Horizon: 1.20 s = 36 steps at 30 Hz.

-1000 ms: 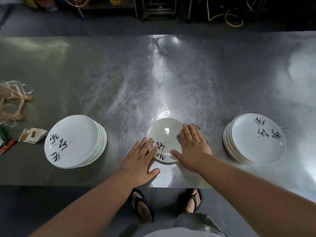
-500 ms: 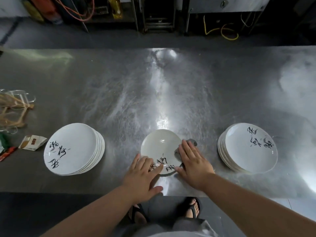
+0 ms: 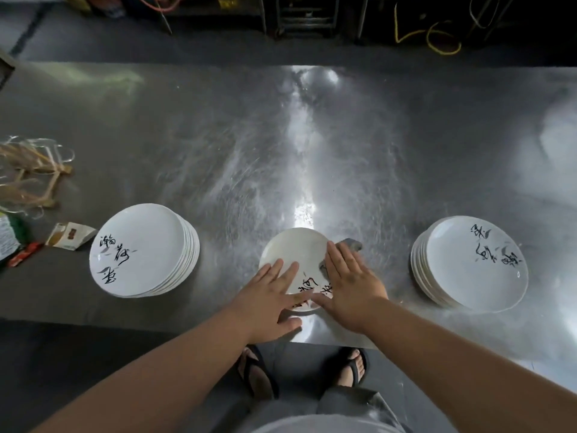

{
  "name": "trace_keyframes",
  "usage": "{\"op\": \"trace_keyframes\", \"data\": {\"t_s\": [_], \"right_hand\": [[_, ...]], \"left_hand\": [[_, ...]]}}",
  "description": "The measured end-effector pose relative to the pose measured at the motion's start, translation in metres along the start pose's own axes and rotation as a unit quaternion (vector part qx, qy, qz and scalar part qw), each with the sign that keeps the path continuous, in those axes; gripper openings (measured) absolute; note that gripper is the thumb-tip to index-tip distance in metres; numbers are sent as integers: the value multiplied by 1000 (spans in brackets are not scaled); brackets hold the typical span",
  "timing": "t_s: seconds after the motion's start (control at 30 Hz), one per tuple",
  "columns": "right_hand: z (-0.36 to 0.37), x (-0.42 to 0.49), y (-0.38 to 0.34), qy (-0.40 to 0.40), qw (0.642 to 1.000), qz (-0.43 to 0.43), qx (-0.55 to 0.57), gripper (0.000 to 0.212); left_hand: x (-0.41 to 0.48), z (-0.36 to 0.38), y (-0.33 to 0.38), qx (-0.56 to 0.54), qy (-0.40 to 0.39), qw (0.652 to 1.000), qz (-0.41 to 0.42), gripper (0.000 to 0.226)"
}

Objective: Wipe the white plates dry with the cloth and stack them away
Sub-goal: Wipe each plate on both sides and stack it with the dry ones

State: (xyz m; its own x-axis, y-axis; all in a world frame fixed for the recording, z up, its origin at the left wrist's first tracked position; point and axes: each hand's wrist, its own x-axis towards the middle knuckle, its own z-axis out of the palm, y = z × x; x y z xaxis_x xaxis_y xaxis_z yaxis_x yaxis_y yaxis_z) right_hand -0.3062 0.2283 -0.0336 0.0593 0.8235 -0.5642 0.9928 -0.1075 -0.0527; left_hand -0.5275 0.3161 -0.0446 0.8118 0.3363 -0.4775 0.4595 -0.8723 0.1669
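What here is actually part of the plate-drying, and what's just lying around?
Part of the job: middle plate, grey cloth pressed under the right hand, left hand flat on the plate, left plate stack, right plate stack.

Just lying about: tan paper packet, red sachet, green packet, tangle of pale strips, yellow cable on the floor.
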Motion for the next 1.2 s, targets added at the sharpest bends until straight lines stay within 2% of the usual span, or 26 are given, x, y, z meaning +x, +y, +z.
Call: {"op": "trace_keyframes", "data": {"t_s": [0.1,0.23,0.37,0.5,0.57,0.67,0.77,0.93,1.07,1.2], "right_hand": [[-19,39,-8,19,999,-19,-38,95],[-43,80,-11,12,993,-83,-86,96],[-12,27,4,-28,999,-46,-5,103],[8,-22,-6,-68,996,-37,50,112],[1,-11,-3,-54,995,-45,67,104],[-20,24,14,-11,997,-71,6,97],[-34,44,20,11,997,-79,-16,100],[-7,17,11,2,993,3,115,103],[14,-40,-2,-46,994,-3,99,100],[-5,-4,8,-18,995,-4,102,97]], "left_hand": [[-2,-2,1,-1,7,1000,8,67],[-1,-1,3,-30,6,999,-12,69],[0,1,4,-4,-3,1000,-2,69],[0,3,11,-29,-7,999,-32,72],[0,4,28,-45,-21,996,-72,76],[-6,0,48,-89,-14,992,-90,80],[-10,-2,34,-46,11,998,-41,74],[-1,7,10,43,-10,999,-31,61],[4,4,9,23,-3,999,-39,63],[4,7,15,35,4,998,-60,59]]}}
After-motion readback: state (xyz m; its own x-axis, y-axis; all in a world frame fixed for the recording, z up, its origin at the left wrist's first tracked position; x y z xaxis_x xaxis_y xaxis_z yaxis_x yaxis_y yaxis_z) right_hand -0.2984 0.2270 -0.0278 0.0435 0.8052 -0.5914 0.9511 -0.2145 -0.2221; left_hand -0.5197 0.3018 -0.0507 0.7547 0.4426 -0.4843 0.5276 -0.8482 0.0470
